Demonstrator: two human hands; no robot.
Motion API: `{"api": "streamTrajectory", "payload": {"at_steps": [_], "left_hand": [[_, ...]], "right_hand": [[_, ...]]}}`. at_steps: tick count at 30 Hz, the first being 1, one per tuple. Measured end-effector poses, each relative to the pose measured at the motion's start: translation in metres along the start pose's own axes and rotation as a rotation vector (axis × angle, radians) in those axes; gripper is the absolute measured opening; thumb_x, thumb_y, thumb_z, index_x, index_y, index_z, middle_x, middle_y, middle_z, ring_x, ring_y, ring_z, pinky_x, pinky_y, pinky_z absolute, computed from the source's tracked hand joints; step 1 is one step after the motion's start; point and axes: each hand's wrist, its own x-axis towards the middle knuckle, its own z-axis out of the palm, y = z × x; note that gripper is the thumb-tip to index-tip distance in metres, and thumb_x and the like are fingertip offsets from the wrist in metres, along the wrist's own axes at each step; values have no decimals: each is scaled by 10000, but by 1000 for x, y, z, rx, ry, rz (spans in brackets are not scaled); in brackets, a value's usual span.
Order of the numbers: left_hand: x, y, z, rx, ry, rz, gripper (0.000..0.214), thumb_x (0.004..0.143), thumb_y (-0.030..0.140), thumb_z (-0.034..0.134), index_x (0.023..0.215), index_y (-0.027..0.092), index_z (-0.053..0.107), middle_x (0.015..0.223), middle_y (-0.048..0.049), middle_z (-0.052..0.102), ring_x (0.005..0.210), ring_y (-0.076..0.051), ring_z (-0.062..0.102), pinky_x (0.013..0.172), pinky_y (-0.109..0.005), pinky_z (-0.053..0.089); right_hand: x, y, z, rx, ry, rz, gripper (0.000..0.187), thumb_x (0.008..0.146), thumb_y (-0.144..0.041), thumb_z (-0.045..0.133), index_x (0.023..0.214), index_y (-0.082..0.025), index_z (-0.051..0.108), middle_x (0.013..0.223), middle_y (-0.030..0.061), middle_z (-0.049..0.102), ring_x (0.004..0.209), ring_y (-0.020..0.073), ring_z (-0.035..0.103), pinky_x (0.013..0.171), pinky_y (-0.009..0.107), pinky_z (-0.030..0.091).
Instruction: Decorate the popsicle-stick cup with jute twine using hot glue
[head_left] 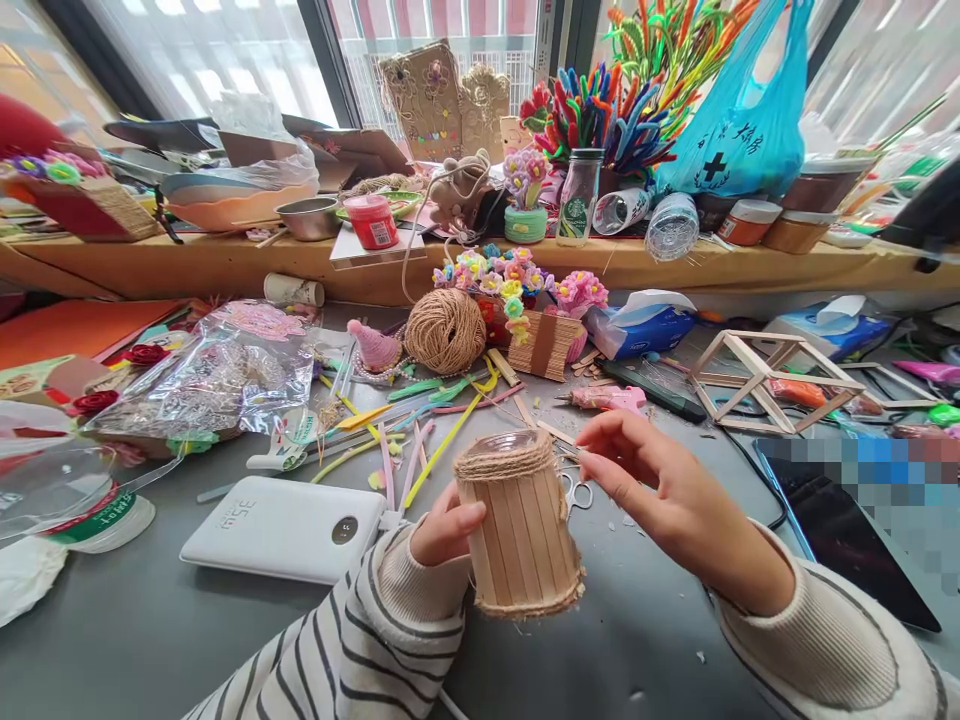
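A cup covered in upright craft sticks (519,530) is tilted above the grey table, with twine wound round its rim and its base. My left hand (444,528) grips it from the left side, thumb across the front and the other fingers mostly hidden behind. To the right of the rim, my right hand (667,505) holds thumb and forefinger pinched together. Whatever thin thing may be between those fingertips is too small to make out. Small scissors (579,494) lie just behind the cup, partly hidden by it. Farther back rests a pink glue gun (611,400).
A ball of twine (445,332) and a banded stick bundle (541,347) stand behind the cup. The white power bank (281,530) lies left, a dark tablet (847,530) right. At the right rear is a stick frame (772,375). Pipe cleaners fill the crowded ledge (262,275).
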Motion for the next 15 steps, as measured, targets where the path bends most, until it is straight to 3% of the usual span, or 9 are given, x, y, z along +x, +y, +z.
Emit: {"api": "streamTrajectory", "payload": {"at_steps": [5, 11, 15], "left_hand": [[1, 5, 6, 78, 25, 17, 677, 682, 381, 655, 1299, 214, 433, 988, -76, 678, 914, -300, 627, 821, -403, 458], [-3, 1, 5, 54, 25, 14, 598, 713, 359, 598, 1257, 141, 481, 1007, -129, 662, 1028, -334, 575, 908, -448, 398], [-1, -1, 3, 35, 7, 48, 564, 681, 377, 627, 1188, 145, 546, 997, -104, 660, 916, -281, 609, 840, -392, 441]], "right_hand": [[0, 1, -2, 14, -88, 27, 259, 830, -414, 515, 952, -185, 515, 707, 3, 534, 607, 107, 494, 529, 221, 432], [-2, -3, 4, -14, -31, -20, 222, 839, -393, 502, 780, -185, 550, 677, 7, 548, 576, 105, 472, 510, 228, 406], [-5, -8, 7, 13, 14, -46, 180, 841, -353, 508, 777, -190, 549, 669, -4, 542, 570, 100, 486, 500, 219, 407]]}}
